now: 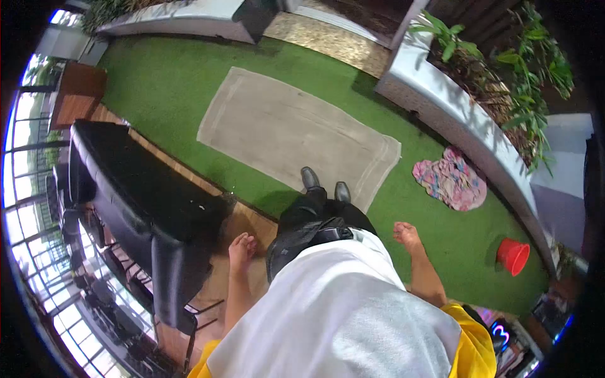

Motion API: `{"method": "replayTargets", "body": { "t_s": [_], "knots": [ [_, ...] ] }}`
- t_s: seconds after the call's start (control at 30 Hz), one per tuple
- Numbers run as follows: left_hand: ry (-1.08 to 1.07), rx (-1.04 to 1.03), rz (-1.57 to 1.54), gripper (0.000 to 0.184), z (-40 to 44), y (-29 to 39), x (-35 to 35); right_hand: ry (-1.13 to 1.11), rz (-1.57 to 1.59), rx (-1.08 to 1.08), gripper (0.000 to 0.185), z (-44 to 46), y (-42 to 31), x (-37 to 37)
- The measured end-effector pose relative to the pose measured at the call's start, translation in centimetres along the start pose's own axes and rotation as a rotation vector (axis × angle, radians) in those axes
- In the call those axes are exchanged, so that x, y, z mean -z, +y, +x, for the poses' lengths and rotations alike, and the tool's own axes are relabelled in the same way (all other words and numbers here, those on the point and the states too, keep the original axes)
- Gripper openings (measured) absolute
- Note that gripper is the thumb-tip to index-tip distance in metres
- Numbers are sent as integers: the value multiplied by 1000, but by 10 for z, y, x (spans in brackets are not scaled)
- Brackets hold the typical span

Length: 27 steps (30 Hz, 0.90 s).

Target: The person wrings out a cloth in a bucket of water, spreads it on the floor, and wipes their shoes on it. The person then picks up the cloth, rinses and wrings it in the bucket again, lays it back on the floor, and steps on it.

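My left hand [242, 248] hangs at my side, above the wooden floor and near the black sofa. Its fingers are curled in, and I see nothing in them. On the other side, my right hand [407, 235] hangs over the green artificial grass [428, 258], likewise curled with nothing visible inside. Neither hand touches any object. A grey-beige mat [277, 120] lies flat on the grass in front of me, and my dark shoes [310, 178] stand at its near edge. To the right, a crumpled pink patterned cloth [455, 179] rests on the grass.
A red bucket [513, 256] sits at the right by the curved white planter wall [454, 107] with green plants. The black sofa [145, 208] runs along my left, with chairs and windows beyond. A stone doorstep [328, 44] lies ahead, past the mat.
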<state>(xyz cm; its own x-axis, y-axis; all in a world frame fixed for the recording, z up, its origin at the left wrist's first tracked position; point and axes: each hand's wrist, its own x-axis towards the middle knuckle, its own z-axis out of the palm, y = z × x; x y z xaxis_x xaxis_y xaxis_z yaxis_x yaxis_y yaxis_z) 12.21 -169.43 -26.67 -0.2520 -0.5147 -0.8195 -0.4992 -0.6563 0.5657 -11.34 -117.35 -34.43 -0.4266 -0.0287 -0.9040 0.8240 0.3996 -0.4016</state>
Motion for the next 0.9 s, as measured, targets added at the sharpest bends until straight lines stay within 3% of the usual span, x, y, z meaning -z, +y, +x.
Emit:
{"method": "replayTargets", "body": {
  "t_s": [0.1,0.13,0.27,0.43,0.63,0.77,0.9],
  "knots": [
    [54,24,-1,29,-6,-10,8,55,-79,32,41,17,-29,-6],
    [-55,94,8,30,-3,-15,24,66,-22,39,40,20,-37,-10],
    [111,211,49,27,28,-18,64,115,16,-21,40,21,-69,-35],
    [132,154,22,27,70,47,104,104,-36,-45,38,31,-87,-98],
    [132,10,19,28,89,128,101,-114,-111,25,34,31,-135,-193],
    [158,-82,-41,28,87,122,93,-162,-193,10,33,50,-158,-216],
    [127,102,120,25,93,90,120,-94,-213,-11,31,62,-170,-220]
  ]
}}
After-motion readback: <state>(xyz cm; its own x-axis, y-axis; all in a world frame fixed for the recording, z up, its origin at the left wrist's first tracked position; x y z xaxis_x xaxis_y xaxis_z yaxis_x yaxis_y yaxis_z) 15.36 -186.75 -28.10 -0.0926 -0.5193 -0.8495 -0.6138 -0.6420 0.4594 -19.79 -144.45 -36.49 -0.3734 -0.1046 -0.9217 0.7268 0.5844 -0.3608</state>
